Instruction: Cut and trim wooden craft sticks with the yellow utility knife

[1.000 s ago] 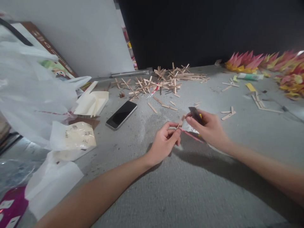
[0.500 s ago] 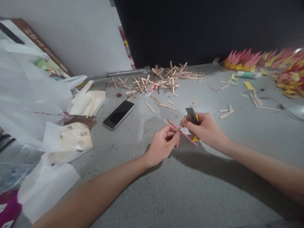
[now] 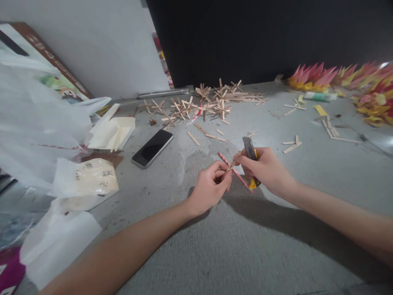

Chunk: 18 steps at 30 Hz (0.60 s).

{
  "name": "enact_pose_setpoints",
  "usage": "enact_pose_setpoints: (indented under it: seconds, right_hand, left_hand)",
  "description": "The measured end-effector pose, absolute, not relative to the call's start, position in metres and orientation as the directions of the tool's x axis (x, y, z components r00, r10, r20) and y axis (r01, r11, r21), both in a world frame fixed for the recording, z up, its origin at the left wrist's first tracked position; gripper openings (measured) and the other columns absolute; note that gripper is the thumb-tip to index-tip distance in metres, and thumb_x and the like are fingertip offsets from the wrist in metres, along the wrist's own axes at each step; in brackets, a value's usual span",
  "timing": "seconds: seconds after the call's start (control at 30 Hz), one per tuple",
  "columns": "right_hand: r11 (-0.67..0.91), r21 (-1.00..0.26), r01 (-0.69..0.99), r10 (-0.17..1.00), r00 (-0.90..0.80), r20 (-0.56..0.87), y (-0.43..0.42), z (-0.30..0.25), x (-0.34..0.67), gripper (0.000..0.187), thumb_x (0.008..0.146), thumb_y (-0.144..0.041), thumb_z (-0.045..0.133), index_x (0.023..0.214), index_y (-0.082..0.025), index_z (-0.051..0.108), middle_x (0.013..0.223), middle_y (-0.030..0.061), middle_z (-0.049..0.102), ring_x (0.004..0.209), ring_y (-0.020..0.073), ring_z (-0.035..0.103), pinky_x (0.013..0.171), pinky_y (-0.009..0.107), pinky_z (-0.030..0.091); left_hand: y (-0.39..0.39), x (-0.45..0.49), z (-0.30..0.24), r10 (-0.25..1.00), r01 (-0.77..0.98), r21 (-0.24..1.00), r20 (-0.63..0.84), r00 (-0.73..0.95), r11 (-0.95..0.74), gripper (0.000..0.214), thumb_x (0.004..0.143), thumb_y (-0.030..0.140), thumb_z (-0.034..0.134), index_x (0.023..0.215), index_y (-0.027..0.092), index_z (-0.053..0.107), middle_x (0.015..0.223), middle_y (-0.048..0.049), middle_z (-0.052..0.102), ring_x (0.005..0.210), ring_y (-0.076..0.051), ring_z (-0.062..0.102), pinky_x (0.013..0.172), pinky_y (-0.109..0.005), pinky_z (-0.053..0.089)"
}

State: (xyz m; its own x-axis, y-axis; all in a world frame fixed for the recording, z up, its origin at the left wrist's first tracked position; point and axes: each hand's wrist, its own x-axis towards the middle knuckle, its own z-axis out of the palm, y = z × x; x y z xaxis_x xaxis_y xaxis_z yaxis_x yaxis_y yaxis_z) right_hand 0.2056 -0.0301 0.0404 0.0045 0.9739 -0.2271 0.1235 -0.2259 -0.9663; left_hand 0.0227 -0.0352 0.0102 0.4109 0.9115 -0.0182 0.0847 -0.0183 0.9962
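Pinching wooden craft stick (image 3: 232, 163) mid-frame in left hand (image 3: 211, 184) and (with utility knife (image 3: 250, 150)) right hand (image 3: 265, 166); probably light, brittle, best held by ends.

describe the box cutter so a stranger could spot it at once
At the grey table, find the right hand's grip. The box cutter sticks out of it, dark and yellow, bulkier than the slim pink striped stick and pale wooden piece beside it.

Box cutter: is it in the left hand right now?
No, the right hand grips the box cutter.
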Motion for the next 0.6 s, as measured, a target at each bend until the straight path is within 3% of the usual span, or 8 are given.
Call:
enact_pose_setpoints:
  seconds: [0.37,0.5,0.6]
  right_hand:
    - [-0.230,-0.967,0.112,0.973,-0.003,-0.231,-0.028,0.039,0.207,0.030,0.084,-0.046,0.072,0.071,-0.021,0.062,0.050,-0.0074,0.038,0.044,0.0098,0.035,0.041,0.026,0.030]
    - [-0.231,-0.931,0.284,0.963,-0.069,-0.260,-0.021,0.044,0.215,0.032,0.086,-0.050,0.068,0.075,-0.020,0.062,0.050,-0.0074,0.040,0.045,0.0102,0.036,0.043,0.026,0.029]
    - [-0.110,-0.838,0.534,0.955,-0.178,-0.239,-0.019,0.048,0.228,0.035,0.087,-0.054,0.067,0.079,-0.023,0.055,0.054,-0.0058,0.048,0.047,0.0123,0.042,0.045,0.026,0.031]
  left_hand:
    - [-0.034,0.022,0.006,0.914,0.161,0.982,0.028,0.404,-0.102,0.022,0.101,0.041,0.057,0.097,0.020,0.058,0.064,0.0044,0.058,0.057,-0.011,0.051,0.057,-0.024,0.037]
    - [-0.027,0.017,0.009,0.923,0.246,0.959,0.040,0.383,-0.143,0.022,0.103,0.042,0.055,0.111,0.021,0.057,0.075,0.0016,0.064,0.068,-0.015,0.059,0.064,-0.027,0.041]
    - [-0.022,0.012,0.014,0.911,0.384,0.910,-0.014,0.412,-0.160,0.018,0.103,0.037,0.054,0.096,0.021,0.057,0.075,0.0005,0.065,0.068,-0.016,0.060,0.065,-0.029,0.041]
